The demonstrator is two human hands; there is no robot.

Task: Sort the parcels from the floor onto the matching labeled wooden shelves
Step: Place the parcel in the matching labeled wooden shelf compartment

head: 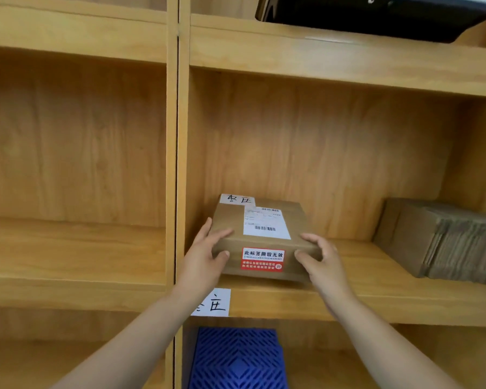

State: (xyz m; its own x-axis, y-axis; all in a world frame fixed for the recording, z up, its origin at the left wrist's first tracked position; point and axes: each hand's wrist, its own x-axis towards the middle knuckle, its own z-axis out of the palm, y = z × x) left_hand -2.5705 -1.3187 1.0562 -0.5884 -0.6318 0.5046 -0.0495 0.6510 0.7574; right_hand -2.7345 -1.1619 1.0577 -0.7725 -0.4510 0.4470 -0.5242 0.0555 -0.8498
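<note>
A brown cardboard parcel [230,228] rests on the middle wooden shelf [362,299] of the right bay. It carries a white shipping label, a handwritten white slip at its back left corner and a red seal sticker on its front face. My left hand [204,259] grips its front left corner, thumb on the front face. My right hand [321,262] holds its front right corner. A white handwritten shelf label [215,303] is stuck on the shelf's front edge just below the parcel, partly hidden by my left wrist.
A stack of flattened cardboard [443,242] lies at the right end of the same shelf. A blue patterned parcel [237,359] sits on the shelf below. A black object [376,18] rests on the top shelf. The left bay's shelf [73,256] holds nothing visible.
</note>
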